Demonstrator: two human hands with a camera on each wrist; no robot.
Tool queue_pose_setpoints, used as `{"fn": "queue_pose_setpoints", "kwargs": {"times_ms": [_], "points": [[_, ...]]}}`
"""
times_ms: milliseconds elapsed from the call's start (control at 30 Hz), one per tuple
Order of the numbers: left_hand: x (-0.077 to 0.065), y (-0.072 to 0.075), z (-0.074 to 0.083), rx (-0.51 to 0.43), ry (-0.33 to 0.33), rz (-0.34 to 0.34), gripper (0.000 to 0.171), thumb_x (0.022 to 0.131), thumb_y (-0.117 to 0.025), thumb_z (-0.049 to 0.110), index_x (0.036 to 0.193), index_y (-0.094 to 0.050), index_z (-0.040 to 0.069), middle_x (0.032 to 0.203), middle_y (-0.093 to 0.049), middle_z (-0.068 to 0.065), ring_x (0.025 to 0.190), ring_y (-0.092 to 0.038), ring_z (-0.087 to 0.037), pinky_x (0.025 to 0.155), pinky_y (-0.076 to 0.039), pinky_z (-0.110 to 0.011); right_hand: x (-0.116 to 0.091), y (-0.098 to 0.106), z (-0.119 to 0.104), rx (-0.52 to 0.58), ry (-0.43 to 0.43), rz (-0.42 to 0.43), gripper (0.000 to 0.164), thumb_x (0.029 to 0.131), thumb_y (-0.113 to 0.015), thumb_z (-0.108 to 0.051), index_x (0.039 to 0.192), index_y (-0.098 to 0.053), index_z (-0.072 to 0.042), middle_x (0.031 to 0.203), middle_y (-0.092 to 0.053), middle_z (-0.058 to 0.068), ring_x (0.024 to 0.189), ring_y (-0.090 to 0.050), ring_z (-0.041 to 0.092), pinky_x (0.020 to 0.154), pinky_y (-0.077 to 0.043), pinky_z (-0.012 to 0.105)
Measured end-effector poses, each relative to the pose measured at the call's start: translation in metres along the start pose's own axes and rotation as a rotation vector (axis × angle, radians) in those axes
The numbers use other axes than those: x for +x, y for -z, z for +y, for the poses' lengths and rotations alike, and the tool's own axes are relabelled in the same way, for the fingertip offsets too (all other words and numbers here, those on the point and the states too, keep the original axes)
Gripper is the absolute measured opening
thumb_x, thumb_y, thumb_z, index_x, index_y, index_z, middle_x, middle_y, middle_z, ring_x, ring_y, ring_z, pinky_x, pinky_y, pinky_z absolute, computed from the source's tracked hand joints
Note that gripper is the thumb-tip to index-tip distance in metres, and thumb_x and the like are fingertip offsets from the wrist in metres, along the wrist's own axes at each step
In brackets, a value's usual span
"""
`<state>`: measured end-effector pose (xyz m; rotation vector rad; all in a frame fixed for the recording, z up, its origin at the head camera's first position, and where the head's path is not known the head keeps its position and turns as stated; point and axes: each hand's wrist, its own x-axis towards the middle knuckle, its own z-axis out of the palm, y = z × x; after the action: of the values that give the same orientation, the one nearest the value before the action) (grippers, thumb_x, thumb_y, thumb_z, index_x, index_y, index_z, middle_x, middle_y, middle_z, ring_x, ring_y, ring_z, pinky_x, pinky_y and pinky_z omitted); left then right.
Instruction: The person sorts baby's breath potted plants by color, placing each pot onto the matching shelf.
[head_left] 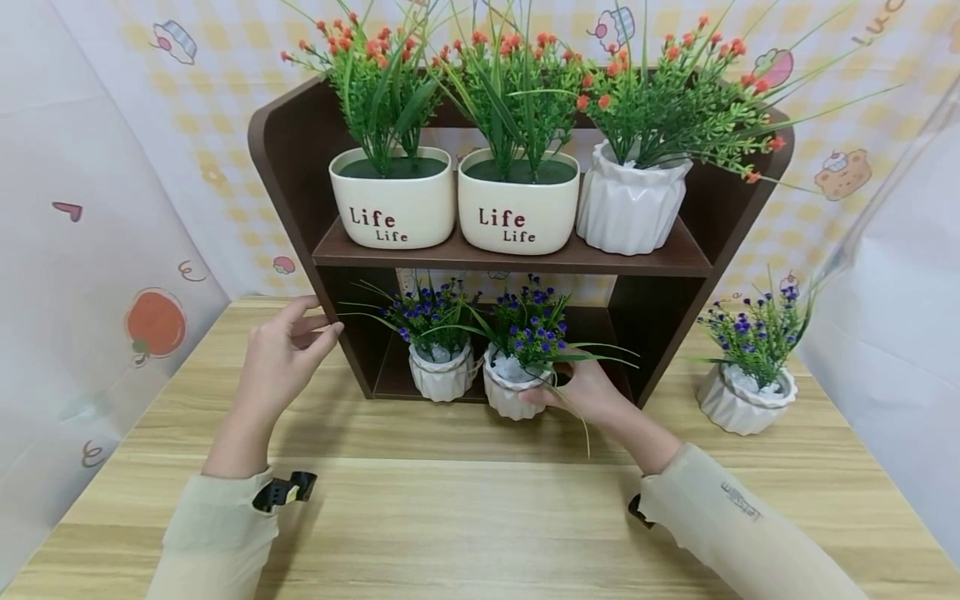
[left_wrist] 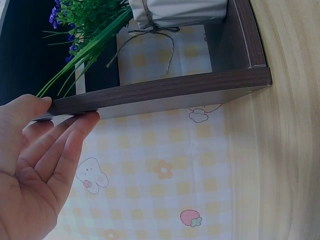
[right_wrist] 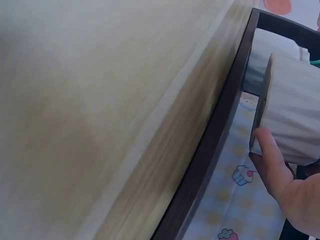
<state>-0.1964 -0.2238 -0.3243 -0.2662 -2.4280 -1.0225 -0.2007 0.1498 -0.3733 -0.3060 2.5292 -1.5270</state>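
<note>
My right hand (head_left: 581, 392) grips a white ribbed pot (head_left: 513, 393) of purple flowers from its right side, at the front of the lower shelf. In the right wrist view the thumb lies along that pot (right_wrist: 295, 110), which is tipped and raised off the shelf board. A second white pot with purple flowers (head_left: 442, 372) stands just left of it on the lower shelf. My left hand (head_left: 288, 346) pinches the left side panel of the dark brown shelf unit (head_left: 510, 260), its thumb (left_wrist: 35, 105) on one face and the fingers on the other.
On the upper shelf stand two cream "Life" planters (head_left: 393, 212) and a white fluted pot (head_left: 633, 204), all with orange flowers. Another purple-flowered pot (head_left: 746, 400) sits on the wooden table (head_left: 465, 517), right of the unit. Behind hangs a checked cloth (head_left: 225, 108).
</note>
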Motion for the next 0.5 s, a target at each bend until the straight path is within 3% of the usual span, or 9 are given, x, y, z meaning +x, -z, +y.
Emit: {"fn": "queue_pose_setpoints", "kwargs": {"times_ms": [267, 500], "points": [[0.0, 0.0, 0.0, 0.009, 0.001, 0.004, 0.026, 0.09, -0.069, 0.006, 0.115, -0.064, -0.001, 0.097, -0.074, -0.026, 0.083, -0.074, -0.041, 0.067, -0.038, 0.005, 0.014, -0.004, 0.005, 0.045, 0.007, -0.004, 0.07, 0.08, -0.084, -0.024, 0.141, -0.054, -0.009, 0.138, -0.058, 0.014, 0.123, -0.059, 0.033, 0.091, -0.057, 0.038], [0.0, 0.0, 0.0, 0.009, 0.003, 0.003, 0.026, 0.09, -0.068, 0.006, 0.115, -0.064, -0.001, 0.097, -0.074, -0.026, 0.084, -0.074, -0.041, 0.066, -0.039, 0.004, 0.02, -0.007, 0.007, 0.062, -0.024, -0.001, 0.074, 0.078, -0.086, -0.026, 0.142, -0.053, -0.01, 0.139, -0.058, 0.014, 0.124, -0.058, 0.033, 0.086, -0.057, 0.033]]}}
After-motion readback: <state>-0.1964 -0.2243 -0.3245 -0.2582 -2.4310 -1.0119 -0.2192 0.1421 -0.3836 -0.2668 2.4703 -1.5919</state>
